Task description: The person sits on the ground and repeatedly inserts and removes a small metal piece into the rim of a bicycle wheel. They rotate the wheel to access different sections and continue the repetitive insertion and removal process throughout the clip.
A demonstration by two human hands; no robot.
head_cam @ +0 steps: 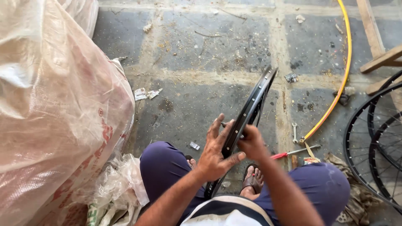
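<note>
A black bicycle wheel rim (253, 106) stands on edge between my knees, tilted away towards the upper right. My left hand (216, 151) lies flat against the rim's left side, fingers spread. My right hand (251, 142) grips the rim from the right, its fingers curled round the edge. A thin metal piece, perhaps a spoke, shows near my fingertips at the rim. I sit with purple trousers and a sandalled foot (253, 181) under the rim.
A big translucent plastic sack (54, 109) fills the left. On the dirty stone floor lie a small spanner (295, 132), a red-handled screwdriver (293, 152) and a yellow rim (337, 79). Spoked black wheels (372, 146) lean at the right, with wooden slats (377, 46) behind.
</note>
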